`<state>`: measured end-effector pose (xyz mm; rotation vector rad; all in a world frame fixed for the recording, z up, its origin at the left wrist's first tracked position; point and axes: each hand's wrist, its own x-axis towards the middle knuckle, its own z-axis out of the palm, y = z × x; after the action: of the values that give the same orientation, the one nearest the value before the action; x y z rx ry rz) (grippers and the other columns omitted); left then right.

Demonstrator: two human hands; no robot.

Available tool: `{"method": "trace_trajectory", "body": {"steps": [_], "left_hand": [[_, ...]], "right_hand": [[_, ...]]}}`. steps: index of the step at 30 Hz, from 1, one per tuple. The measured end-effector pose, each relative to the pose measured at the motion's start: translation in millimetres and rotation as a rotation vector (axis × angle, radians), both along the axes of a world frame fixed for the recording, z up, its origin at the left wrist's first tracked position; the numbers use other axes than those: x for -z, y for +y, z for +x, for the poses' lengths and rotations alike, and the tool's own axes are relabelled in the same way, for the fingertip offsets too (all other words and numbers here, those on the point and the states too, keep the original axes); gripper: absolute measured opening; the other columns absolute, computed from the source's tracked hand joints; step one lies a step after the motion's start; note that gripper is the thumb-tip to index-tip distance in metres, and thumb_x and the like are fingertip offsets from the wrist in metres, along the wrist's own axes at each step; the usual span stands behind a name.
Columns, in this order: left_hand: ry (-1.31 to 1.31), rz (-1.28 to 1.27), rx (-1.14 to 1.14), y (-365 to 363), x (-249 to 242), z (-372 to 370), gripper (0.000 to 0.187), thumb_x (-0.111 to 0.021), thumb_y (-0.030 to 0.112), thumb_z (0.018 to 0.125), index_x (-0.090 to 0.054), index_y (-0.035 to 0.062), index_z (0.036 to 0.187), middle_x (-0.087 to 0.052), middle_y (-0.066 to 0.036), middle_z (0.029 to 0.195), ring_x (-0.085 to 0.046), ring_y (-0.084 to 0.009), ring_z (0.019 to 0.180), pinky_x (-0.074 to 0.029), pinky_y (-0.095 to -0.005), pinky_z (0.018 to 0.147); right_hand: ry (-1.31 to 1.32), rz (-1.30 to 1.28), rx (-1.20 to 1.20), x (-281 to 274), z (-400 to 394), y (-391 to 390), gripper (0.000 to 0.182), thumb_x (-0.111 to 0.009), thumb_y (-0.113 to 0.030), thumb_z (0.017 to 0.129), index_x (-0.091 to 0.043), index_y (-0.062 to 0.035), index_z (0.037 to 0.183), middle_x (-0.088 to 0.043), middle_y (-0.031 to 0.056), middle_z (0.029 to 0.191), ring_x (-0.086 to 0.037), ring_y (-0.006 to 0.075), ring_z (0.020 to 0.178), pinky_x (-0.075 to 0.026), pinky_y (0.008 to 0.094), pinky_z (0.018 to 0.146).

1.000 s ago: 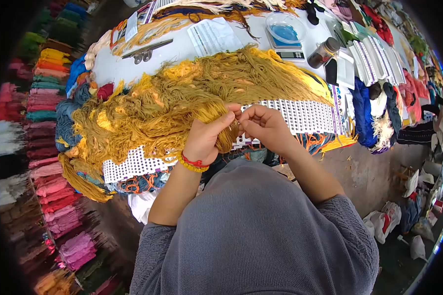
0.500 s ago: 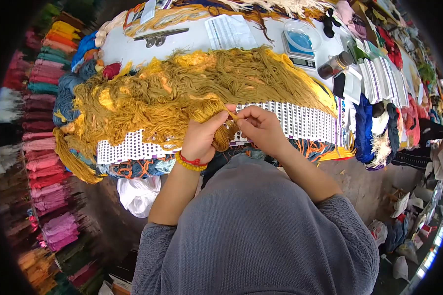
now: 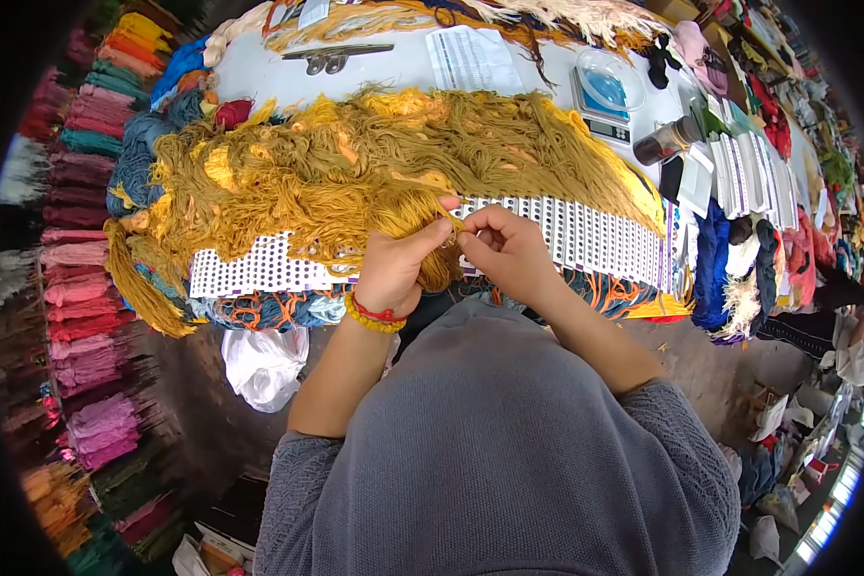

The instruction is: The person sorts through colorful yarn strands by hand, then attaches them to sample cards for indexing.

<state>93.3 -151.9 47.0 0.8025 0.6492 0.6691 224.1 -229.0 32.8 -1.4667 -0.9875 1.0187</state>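
Observation:
A bundle of mustard-gold yarn (image 3: pixel 408 213) is gripped in my left hand (image 3: pixel 394 269), which wears a yellow and red bracelet at the wrist. Close beside it, my right hand (image 3: pixel 509 252) pinches at the edge of the same bundle; thumb and forefinger are together on what looks like a thin strand. Under and beyond both hands, a long heap of olive and gold yarn (image 3: pixel 355 144) covers the table. White cards with rows of dark holes (image 3: pixel 586 230) lie along the near edge, partly beneath the yarn.
Behind the heap lie scissors (image 3: pixel 336 58), a printed sheet (image 3: pixel 470 60) and a small scale (image 3: pixel 600 101) with a clear dish. A dark-bodied jar (image 3: pixel 664 142) lies at right near stacked white cards (image 3: pixel 749 173). Colored skeins (image 3: pixel 91 259) fill the left side; a white plastic bag (image 3: pixel 264 365) hangs below the table.
The camera view has shifted slightly, so the table items appear a little further right and higher or lower. Both hands stay at the bundle; the strand between them now looks shorter.

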Motion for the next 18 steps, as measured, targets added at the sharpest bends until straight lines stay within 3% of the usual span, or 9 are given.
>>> {"method": "trace_trajectory", "body": {"steps": [5, 7, 15, 18], "left_hand": [[-0.016, 0.017, 0.001, 5.4, -2.4, -14.6, 0.023, -0.055, -0.001, 0.079, -0.055, -0.0019, 0.102, -0.059, -0.006, 0.094, -0.058, -0.0148, 0.082, -0.048, -0.0280, 0.073], [-0.020, 0.030, 0.011, 9.0, -2.6, -21.0, 0.023, -0.056, -0.001, 0.079, -0.055, -0.0017, 0.102, -0.059, -0.006, 0.094, -0.058, -0.0147, 0.082, -0.048, -0.0279, 0.073], [0.022, 0.090, 0.053, 26.1, -8.9, -48.4, 0.025, -0.056, 0.000, 0.079, -0.054, -0.0017, 0.104, -0.060, -0.006, 0.090, -0.058, -0.0144, 0.081, -0.048, -0.0268, 0.071], [-0.020, -0.005, 0.089, 35.6, -9.3, -60.7, 0.024, -0.054, 0.001, 0.080, -0.054, -0.0028, 0.104, -0.060, -0.007, 0.087, -0.058, -0.0144, 0.078, -0.047, -0.0258, 0.069]], "right_hand": [[0.054, 0.000, 0.005, -1.1, -16.5, 6.5, 0.012, -0.062, -0.010, 0.075, -0.055, -0.0016, 0.080, -0.050, -0.0009, 0.060, -0.042, 0.0028, 0.049, -0.035, 0.0194, 0.044], [-0.075, 0.001, 0.004, -5.2, -23.3, 9.8, 0.011, -0.062, -0.009, 0.074, -0.055, -0.0014, 0.077, -0.050, 0.0007, 0.063, -0.043, 0.0042, 0.049, -0.035, 0.0202, 0.044], [-0.123, 0.038, 0.061, -9.0, -54.5, 23.0, 0.009, -0.060, -0.006, 0.073, -0.053, -0.0016, 0.076, -0.048, 0.0025, 0.065, -0.043, 0.0054, 0.049, -0.036, 0.0214, 0.045], [0.021, 0.099, 0.110, 3.9, -63.1, 27.7, 0.007, -0.058, -0.004, 0.076, -0.051, -0.0016, 0.078, -0.052, 0.0019, 0.065, -0.046, 0.0034, 0.050, -0.037, 0.0193, 0.043]]}}
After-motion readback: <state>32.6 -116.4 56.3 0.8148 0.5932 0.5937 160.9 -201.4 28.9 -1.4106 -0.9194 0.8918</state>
